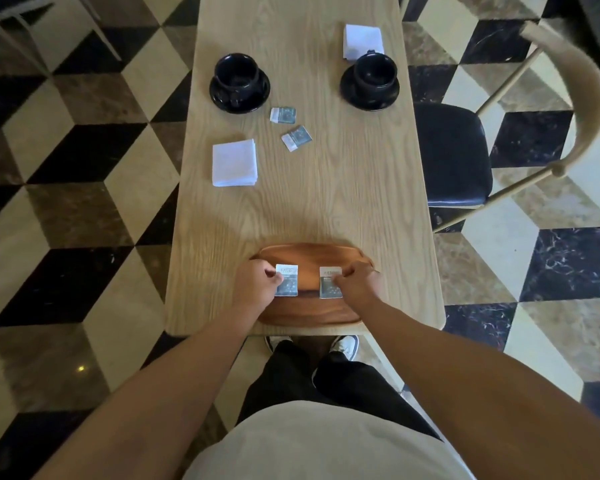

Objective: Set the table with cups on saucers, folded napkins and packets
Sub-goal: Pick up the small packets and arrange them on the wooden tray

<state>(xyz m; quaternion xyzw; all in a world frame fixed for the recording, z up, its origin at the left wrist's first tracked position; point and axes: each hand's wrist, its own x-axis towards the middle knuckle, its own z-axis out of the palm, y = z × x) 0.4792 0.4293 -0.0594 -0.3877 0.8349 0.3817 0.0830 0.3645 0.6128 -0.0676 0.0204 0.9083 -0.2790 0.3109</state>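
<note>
Over the tray point(312, 252) at the near table point(326, 188) edge, both hands are busy. From the head view, the left hand point(257, 284) pinches a packet point(287, 280) by its left edge, thumb and fingers closed on it; the right hand point(359, 280) pinches a second packet point(330, 282) by its right edge in the same way. Both packets sit above the tray floor, well apart from each other; whether they still touch the wood I cannot tell.

Farther up the table, two black cups already stand on saucers: the left cup point(237, 72) on its saucer point(239, 98) and the right cup point(374, 71) on its saucer point(369, 98). One folded napkin point(234, 162) lies near the left edge, another point(362, 39) just behind the right cup. Two more packets point(283, 115) point(296, 137) lie loose between the cups, nearer the left setting. A chair point(454, 150) stands at the right side.

The packets look like thin, flat sachets: very light, pliable and probably a little slick, so an edge pinch should be enough, and a hard squeeze would only crumple them. They are likely bound for the right setting, which has none beside it yet. The cups look fragile, so the hands should pass clear of them.
</note>
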